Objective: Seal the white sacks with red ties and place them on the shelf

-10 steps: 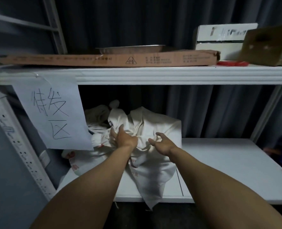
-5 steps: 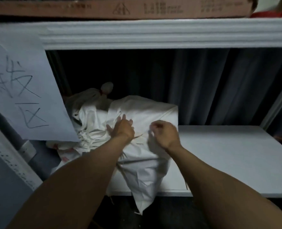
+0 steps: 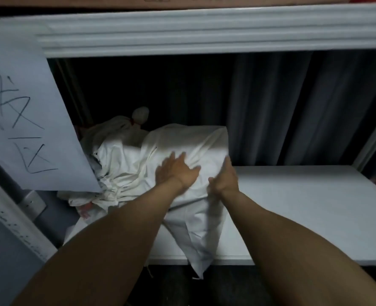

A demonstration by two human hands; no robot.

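Your left hand [image 3: 178,171] presses flat, fingers straight, on the white sack [image 3: 182,146] on the shelf [image 3: 304,206]. Your right hand [image 3: 224,180] touches its side, but I cannot tell its grip. Risk: the sack's overhanging corner may drag it off.

- Paper sheet [image 3: 39,107], hanging at left in front of the shelving. It carries large handwritten Chinese characters in dark marker.
  - Upper row reads 发. Strokes of another character to its left are cut off by the frame edge and can't be read.
  - Lower row reads 区.
- Cardboard box [image 3: 116,0] on the upper shelf [image 3: 204,29]. Dark printed lines and the base of a triangle mark show, but they are cropped at the top and not legible.
- White sack [image 3: 84,214], low left. It has red print, too blurred to read.
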